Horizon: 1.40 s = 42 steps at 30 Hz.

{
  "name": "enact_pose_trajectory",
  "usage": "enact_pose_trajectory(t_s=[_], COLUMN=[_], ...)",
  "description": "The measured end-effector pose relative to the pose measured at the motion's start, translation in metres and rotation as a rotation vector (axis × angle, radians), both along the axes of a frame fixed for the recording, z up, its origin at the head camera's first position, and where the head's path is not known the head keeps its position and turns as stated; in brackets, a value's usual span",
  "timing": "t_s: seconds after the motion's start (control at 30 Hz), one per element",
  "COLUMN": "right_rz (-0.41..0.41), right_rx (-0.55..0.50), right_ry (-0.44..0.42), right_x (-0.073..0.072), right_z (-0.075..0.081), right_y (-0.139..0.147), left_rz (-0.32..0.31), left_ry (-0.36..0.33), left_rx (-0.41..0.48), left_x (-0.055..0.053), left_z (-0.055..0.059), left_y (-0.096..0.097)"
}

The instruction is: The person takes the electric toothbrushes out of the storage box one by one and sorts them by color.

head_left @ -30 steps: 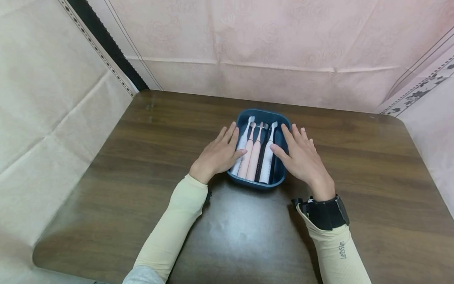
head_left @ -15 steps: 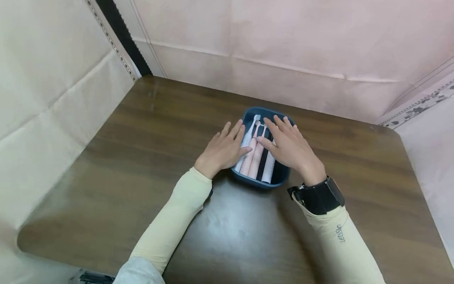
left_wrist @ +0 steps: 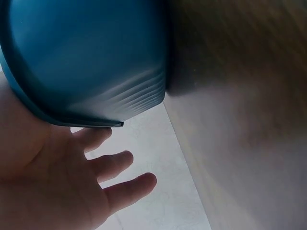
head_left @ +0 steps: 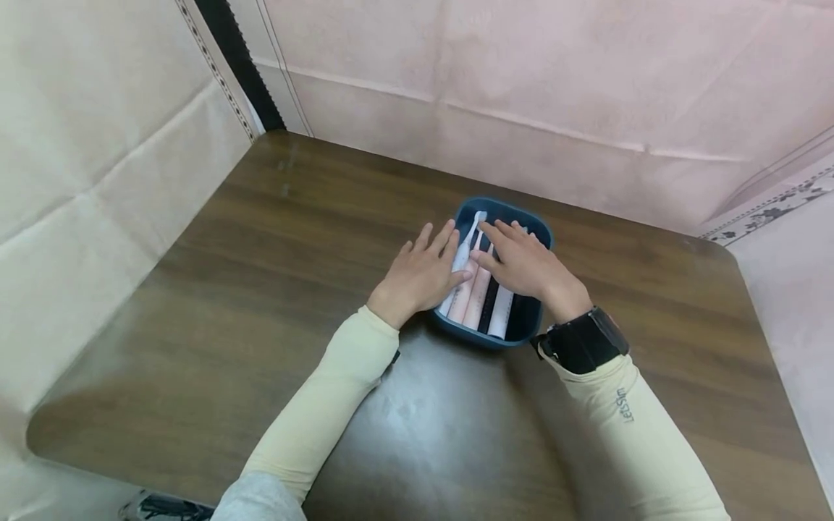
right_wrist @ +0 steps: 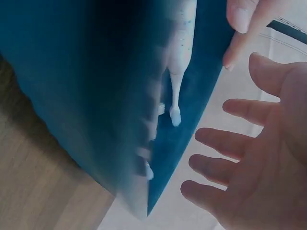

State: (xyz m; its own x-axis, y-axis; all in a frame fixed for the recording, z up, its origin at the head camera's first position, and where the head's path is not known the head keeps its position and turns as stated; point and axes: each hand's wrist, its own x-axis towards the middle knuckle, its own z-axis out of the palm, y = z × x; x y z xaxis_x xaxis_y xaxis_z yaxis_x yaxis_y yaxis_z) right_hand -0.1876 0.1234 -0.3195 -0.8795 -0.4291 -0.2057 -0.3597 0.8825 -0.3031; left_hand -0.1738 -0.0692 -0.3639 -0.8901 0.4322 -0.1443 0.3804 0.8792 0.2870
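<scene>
A dark blue bin [head_left: 475, 336] stands on the table with electric toothbrushes lying side by side in it. From the left, these are a white toothbrush [head_left: 461, 257], two pink toothbrushes [head_left: 478, 295], a black toothbrush [head_left: 489, 307] and another white toothbrush [head_left: 501, 315]. My left hand [head_left: 415, 276] rests at the bin's left rim, fingers spread, its thumb over the leftmost handles. My right hand [head_left: 531, 266] hovers over the bin and hides the heads of the right-hand brushes. In the right wrist view its fingers [right_wrist: 218, 170] are extended and hold nothing.
The brown wooden table [head_left: 260, 289] has rounded corners. Pale cloth [head_left: 554, 87] hangs behind its far edge and along the left side. Black straps [head_left: 586, 340] circle the right wrist. A dark object [head_left: 166, 506] lies below the table's near left edge.
My right hand has moved left from the bin's right rim to over the toothbrushes. The left hand has stayed at the left rim. The head view has tilted slightly.
</scene>
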Motion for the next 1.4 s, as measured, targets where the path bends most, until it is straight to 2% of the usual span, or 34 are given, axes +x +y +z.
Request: enact_pose_trajectory(t_s=[0.33,0.6,0.73,0.87,1.23,1.4], right_rz=[0.064,0.024,0.008,0.004,-0.038,-0.084], right_rx=[0.054,0.041,-0.005,-0.055,-0.103,-0.2], right_ry=[-0.017,-0.084,-0.092,-0.058,0.069,0.148], right_x=[-0.005,-0.004,-0.003,-0.004,-0.004,-0.001], right_z=[-0.011,-0.025,-0.029,-0.033,-0.04,-0.044], right_y=[-0.001,0.006,0.009,0.01,0.011,0.011], left_rz=[0.005,0.0,0.003,0.01,0.015,0.019], left_ry=[0.001,-0.01,-0.015,-0.024,-0.026,-0.029], left_rx=[0.003,0.001,-0.004,-0.008,-0.007,0.0], left_x=[0.001,-0.001,-0.002,-0.003,-0.004,-0.004], left_z=[0.002,0.0,0.0,0.001,0.0,0.0], left_y=[-0.001,0.002,0.003,0.004,0.005,0.005])
